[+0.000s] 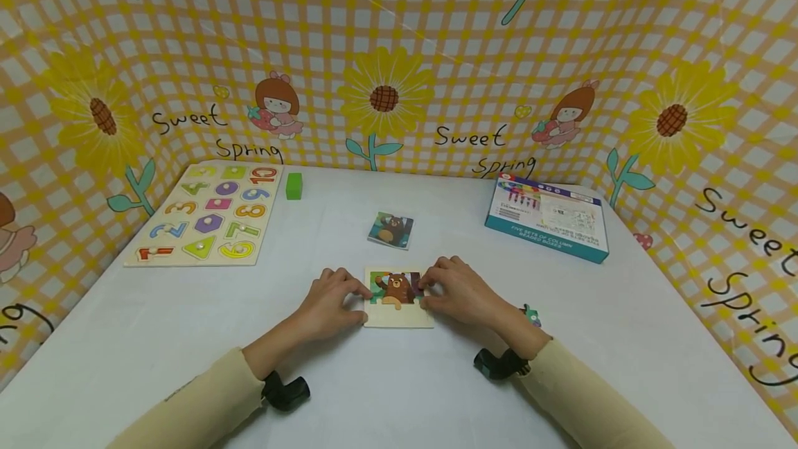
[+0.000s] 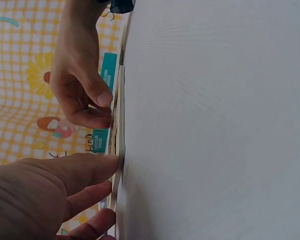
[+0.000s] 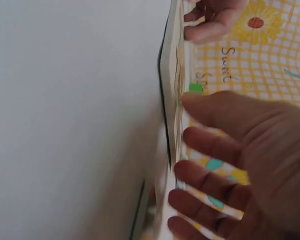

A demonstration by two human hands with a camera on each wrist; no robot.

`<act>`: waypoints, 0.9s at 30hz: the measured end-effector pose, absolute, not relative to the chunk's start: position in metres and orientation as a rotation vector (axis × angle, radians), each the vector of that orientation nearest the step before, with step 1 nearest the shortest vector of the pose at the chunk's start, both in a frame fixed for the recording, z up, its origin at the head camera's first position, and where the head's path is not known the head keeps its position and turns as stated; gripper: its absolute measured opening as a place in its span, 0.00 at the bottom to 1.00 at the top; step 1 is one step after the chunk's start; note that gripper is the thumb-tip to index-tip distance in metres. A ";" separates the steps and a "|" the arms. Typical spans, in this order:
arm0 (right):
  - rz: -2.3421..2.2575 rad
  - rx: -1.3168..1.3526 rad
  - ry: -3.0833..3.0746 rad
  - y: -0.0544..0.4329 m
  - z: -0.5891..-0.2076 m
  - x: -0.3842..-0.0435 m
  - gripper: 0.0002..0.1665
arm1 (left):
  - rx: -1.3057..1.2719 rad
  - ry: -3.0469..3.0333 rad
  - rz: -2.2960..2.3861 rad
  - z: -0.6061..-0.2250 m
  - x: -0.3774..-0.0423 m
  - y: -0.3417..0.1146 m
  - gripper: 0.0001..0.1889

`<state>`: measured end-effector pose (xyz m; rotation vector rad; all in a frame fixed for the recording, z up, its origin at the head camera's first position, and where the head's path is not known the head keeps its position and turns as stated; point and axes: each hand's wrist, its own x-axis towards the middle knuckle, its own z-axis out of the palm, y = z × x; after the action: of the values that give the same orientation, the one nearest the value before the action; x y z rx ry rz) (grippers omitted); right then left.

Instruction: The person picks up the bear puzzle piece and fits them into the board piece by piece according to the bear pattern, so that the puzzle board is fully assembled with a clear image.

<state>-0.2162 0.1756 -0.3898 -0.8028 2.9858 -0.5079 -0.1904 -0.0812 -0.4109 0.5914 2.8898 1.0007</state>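
Note:
A small wooden puzzle board (image 1: 399, 317) lies in the middle of the table, its upper part filled with a brown bear picture (image 1: 397, 286) and its lower strip bare wood. At its left edge my left hand (image 1: 328, 303) holds the board, thumb near the lower corner and index finger higher up. My right hand (image 1: 460, 291) pinches a puzzle piece (image 1: 415, 283) at the picture's right side with thumb and index finger. In the right wrist view the thumb (image 3: 205, 105) touches the board's top face while the other fingers spread beside it.
Behind the board lies a square bear card (image 1: 391, 230). A wooden number puzzle (image 1: 206, 217) and a green block (image 1: 294, 186) sit at back left, a teal box (image 1: 546, 217) at back right. A small colourful piece (image 1: 532, 314) shows partly behind my right wrist.

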 end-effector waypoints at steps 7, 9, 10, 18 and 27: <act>-0.517 -0.785 3.035 0.198 -0.383 -0.209 0.15 | 0.587 2.899 0.992 -0.411 -0.190 -0.080 0.14; -0.516 -0.757 3.041 0.205 -0.382 -0.205 0.15 | 0.583 2.901 0.993 -0.411 -0.190 -0.080 0.14; -0.513 -0.748 3.045 0.209 -0.382 -0.203 0.15 | 0.580 2.898 0.995 -0.411 -0.190 -0.080 0.14; -0.519 -0.709 3.044 0.234 -0.384 -0.188 0.15 | 0.583 2.897 1.002 -0.410 -0.189 -0.080 0.13; -0.519 -0.679 3.029 0.248 -0.392 -0.181 0.16 | 0.600 2.897 0.999 -0.410 -0.189 -0.081 0.13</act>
<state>-0.1812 0.2476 -0.3922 -0.6789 3.0292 -0.5190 -0.1889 -0.0806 -0.4100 0.5999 2.8972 0.9986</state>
